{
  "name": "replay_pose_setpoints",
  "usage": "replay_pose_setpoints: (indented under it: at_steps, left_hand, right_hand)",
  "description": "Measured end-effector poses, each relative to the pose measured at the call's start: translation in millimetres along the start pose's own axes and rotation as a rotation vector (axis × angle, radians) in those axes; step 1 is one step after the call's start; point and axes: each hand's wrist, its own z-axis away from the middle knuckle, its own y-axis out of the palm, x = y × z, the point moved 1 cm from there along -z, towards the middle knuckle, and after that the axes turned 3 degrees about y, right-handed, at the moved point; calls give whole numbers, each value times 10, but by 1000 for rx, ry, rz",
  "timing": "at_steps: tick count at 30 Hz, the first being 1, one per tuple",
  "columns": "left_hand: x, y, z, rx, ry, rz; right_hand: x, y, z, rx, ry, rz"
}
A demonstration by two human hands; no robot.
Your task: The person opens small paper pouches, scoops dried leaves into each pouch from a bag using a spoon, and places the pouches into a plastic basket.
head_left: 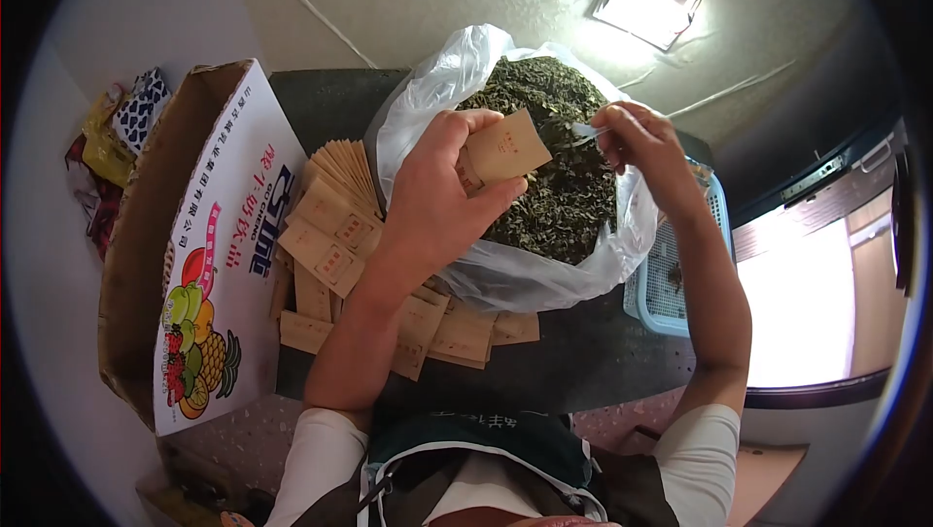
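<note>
A printed cardboard box [219, 236] and fanned piles of flat brown envelopes [330, 236] crowd the left of the dark table [583, 362]; a blue mesh basket [720, 211] sits at right, partly hidden by the forearm. Between them, a crinkled translucent bag [573, 282] gapes around dry, crumbled green leaves [559, 221]. Above these, the left hand [432, 192] grips a paper packet [513, 143]; the right hand [641, 138] pinches a small whitish utensil [586, 130]

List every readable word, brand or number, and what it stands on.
"山西古城乳业集团有限公司": white carton
"酸牛奶饮品": same carton, red
"CHENG": same carton, by the blue logo
Too small or blurred to read: the carton's remaining print, kraft-paper packets, held packet in the left hand, green apron.
</note>
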Motion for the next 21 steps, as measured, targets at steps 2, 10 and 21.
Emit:
replay_pose_setpoints:
  at_steps: [2,10,21]
  left_hand:
    - [-11,20,4,-26,94,-121]
    - [-30,113,25,6,149,-167]
    - [5,145,30,8,40,47]
  right_hand:
    - [92,-79,56,-14,-2,9]
    - [381,-20,214,112,25,28]
    - [788,259,548,25,-624,518]
